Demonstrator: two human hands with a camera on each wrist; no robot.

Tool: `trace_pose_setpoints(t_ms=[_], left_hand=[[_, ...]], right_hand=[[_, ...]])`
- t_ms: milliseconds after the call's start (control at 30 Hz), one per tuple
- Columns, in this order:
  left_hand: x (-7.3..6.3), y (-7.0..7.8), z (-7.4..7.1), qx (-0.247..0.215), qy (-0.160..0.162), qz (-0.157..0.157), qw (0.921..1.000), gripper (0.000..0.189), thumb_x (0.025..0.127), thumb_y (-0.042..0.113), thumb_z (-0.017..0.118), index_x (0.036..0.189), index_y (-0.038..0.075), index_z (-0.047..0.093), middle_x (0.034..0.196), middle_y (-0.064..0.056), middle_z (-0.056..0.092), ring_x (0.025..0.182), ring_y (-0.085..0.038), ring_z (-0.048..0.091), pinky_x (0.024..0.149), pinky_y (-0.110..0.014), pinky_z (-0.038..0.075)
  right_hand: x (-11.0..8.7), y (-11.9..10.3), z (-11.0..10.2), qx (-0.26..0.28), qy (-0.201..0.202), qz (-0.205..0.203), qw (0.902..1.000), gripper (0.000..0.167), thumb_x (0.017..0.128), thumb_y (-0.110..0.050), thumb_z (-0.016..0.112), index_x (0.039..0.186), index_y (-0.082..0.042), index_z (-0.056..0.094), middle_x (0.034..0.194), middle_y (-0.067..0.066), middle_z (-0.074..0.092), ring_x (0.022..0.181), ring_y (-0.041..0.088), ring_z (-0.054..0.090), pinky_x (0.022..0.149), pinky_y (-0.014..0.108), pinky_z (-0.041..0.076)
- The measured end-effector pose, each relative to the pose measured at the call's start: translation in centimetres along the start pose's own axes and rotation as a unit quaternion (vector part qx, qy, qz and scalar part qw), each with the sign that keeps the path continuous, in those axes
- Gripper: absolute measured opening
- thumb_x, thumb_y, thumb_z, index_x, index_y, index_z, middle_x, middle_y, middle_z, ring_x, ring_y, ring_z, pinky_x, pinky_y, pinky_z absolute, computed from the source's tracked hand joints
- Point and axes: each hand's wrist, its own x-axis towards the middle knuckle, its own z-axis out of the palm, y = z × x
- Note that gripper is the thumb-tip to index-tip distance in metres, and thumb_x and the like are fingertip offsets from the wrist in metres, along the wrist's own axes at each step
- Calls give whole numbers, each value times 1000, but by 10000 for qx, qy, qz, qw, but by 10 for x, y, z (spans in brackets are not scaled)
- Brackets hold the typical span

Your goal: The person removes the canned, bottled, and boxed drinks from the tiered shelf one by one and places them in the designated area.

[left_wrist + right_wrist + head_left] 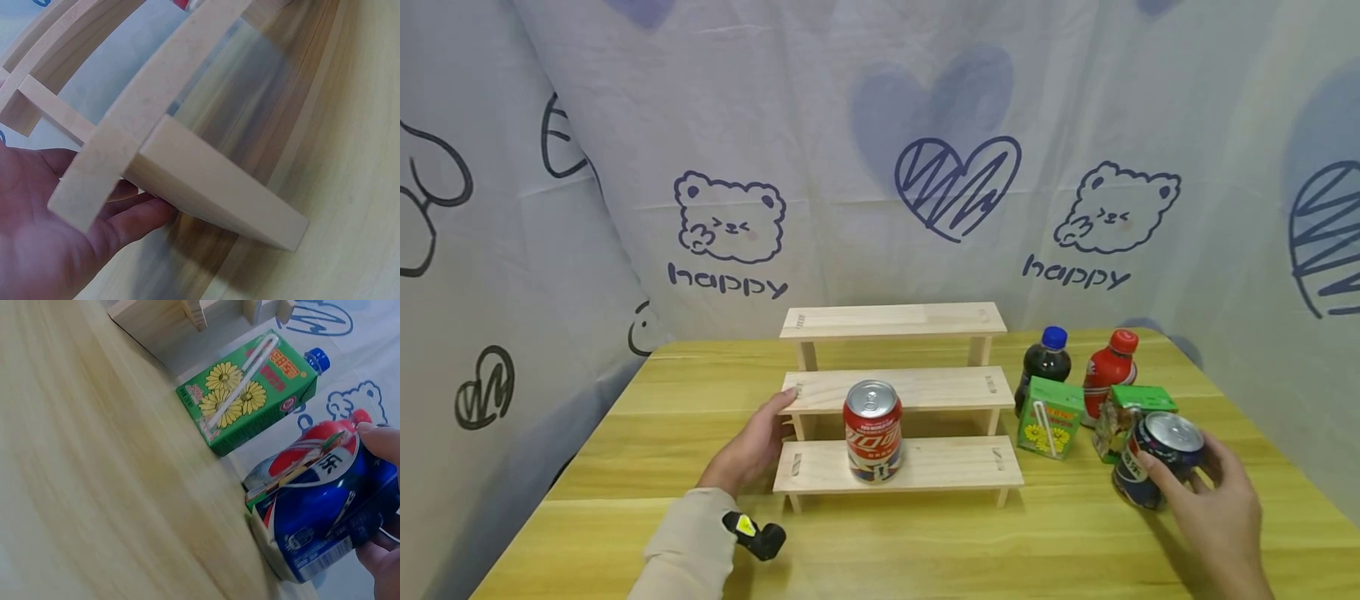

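My left hand (751, 450) grips the left end of the middle step of a three-tier wooden shelf (947, 464), with the thumb on top. In the left wrist view its fingers (140, 220) curl behind a shelf leg (219, 187). A red cola can (874, 442) stands upright on the lowest step. On the right side of the table, my right hand (1221, 508) holds a dark blue cola can (325, 519) between thumb and fingers. That can is tilted; whether its base touches the table I cannot tell.
Behind the blue can stand a green drink carton with a straw (1051, 418), a second green carton (1108, 433), a dark bottle with a blue cap (1043, 365) and a red bottle (1111, 367). A printed curtain (850, 208) hangs behind the wooden table (925, 550).
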Motion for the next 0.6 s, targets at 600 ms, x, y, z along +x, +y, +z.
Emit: trace_pose_setpoints(t_ms=[600], left_hand=[[1,0,0,-25,65,36,10000,75,93,58,35,149,15,13,147,-22,24,133,-44,30,108,-54,29]], right_hand=[[-24,-53,-1,164,686,-1760,9819,67,78,-8,75,138,-4,44,134,12,43,123,14,43,94,4,33]])
